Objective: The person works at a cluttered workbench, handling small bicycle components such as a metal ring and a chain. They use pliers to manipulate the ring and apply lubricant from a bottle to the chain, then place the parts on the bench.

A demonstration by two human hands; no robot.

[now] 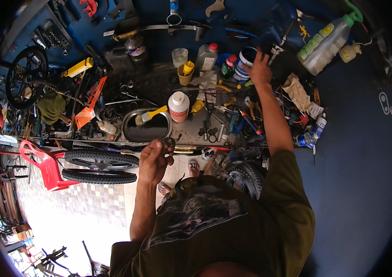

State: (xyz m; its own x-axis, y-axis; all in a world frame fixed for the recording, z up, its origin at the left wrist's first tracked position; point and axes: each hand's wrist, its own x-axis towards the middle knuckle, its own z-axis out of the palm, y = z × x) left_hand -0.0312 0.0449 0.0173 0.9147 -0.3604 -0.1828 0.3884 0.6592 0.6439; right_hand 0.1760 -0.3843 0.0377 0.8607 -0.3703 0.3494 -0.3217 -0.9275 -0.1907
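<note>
My left hand [153, 159] is raised in front of the bench edge, its fingers closed on a small dark ring-shaped metal part [168, 146]. My right arm stretches to the back of the bench. There my right hand [259, 70] is beside a blue-and-white tub [241, 72], its thumb and fingers apart near the rim. Whether it touches the tub I cannot tell. A small bottle with a red cap [227, 66] stands left of the tub. Nearest my left hand is an oval metal tray [126, 134] of dark liquid, with a yellow-handled brush [152, 114] across it.
A white bottle [179, 107] stands right of the tray. Pliers and screwdrivers [251, 123] lie scattered on the right of the bench. A clear spray bottle [329, 46] hangs at upper right. Bicycle tires [101, 159] and a red plastic chair [48, 168] are at the left below the bench.
</note>
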